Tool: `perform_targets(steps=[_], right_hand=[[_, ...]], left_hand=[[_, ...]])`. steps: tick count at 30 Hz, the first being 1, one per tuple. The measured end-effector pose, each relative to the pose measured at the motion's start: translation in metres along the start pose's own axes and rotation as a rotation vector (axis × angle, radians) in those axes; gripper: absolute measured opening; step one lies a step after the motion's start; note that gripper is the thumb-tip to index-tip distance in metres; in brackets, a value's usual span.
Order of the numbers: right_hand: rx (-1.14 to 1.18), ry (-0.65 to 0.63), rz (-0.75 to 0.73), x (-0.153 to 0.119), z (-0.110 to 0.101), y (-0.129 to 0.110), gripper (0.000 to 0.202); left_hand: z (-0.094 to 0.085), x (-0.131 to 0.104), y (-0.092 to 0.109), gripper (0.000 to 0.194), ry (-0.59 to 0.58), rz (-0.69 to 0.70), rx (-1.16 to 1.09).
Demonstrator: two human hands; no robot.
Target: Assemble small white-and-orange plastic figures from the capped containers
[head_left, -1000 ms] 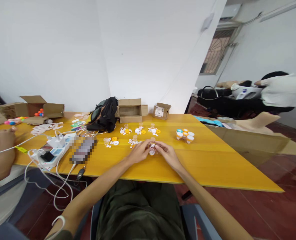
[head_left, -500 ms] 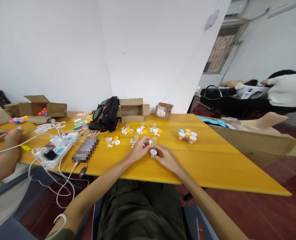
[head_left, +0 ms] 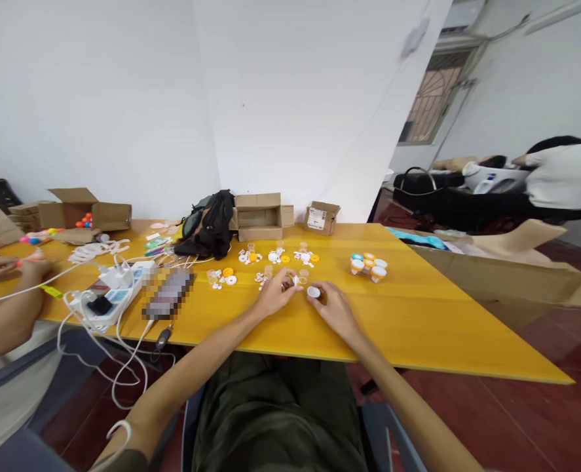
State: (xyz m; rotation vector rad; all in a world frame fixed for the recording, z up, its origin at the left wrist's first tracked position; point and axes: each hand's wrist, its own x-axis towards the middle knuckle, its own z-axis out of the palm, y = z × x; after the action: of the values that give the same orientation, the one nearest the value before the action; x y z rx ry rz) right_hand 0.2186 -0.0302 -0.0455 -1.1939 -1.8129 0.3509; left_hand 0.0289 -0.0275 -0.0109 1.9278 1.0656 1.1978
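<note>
My right hand grips a small round white lid between thumb and fingers, its hollow side tipped up, just above the table. To its left, my left hand is curled, with a small white plastic piece at its thumb and fingertips. Its finer shape is too small to tell. A clear little cup stands right behind the two hands. Another clear cup and scattered white bits lie beside the left hand, partly hidden by it.
Farther back are more cups, white parts and orange lids. Several capped cups cluster at right. Leftward lie a phone, power strip, cables and a black bag. Cardboard boxes line the wall. Another person's arm rests at far left.
My right hand has moved slightly right and away from me, drawing the white lid apart from my left hand and tipping it. My left hand has stayed nearly in place.
</note>
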Motion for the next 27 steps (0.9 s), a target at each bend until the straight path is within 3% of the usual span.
perform_targets(steps=[9,16,20,27], right_hand=[[0.136,-0.192,-0.028,-0.004,-0.001,-0.013,0.028],[0.399,-0.146,0.094,0.004,-0.004,-0.023,0.036],[0.577,-0.190,0.144,0.016,-0.003,-0.027,0.043],[0.727,-0.207,0.203,0.026,0.001,-0.034,0.047]], left_hand=[[-0.001,-0.001,0.003,0.024,-0.026,-0.019,0.060],[-0.002,-0.001,0.006,0.023,0.009,0.025,0.115],[-0.003,-0.002,0.007,0.020,0.068,0.084,0.121],[-0.003,-0.003,0.004,0.015,0.062,0.107,0.099]])
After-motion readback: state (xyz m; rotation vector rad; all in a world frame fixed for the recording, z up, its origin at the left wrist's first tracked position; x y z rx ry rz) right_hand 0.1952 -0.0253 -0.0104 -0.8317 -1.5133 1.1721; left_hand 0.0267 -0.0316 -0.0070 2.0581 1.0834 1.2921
